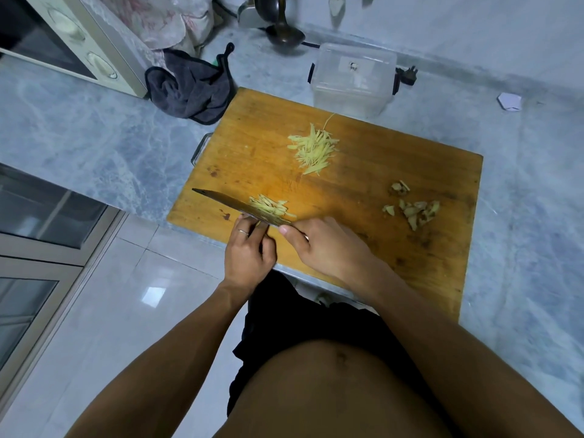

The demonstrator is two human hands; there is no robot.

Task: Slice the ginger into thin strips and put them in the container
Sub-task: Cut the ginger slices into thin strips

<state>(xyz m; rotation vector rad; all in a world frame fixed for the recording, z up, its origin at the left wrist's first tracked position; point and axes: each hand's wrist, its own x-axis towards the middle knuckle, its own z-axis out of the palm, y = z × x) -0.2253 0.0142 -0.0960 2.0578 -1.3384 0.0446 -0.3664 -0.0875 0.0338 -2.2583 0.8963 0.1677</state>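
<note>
On the wooden cutting board [363, 184] lies a pile of thin ginger strips [316, 150], with a smaller fresh batch [270, 206] right against the far side of the knife blade [221, 200]. My right hand [322, 245] grips the knife, thumb on the blade; the handle is hidden under the hand. My left hand [249, 251] presses its fingertips on a pale ginger piece [259, 225] at the blade's near side, mostly hidden. The clear plastic container [347, 90] stands just beyond the board's far edge.
Brownish ginger scraps [410, 210] sit on the board's right side. A dark cloth [189, 86] lies at the board's far left corner, beside an oven [72, 42]. A ladle [284, 36] and a plug [409, 75] are near the back wall. The counter edge drops off at left.
</note>
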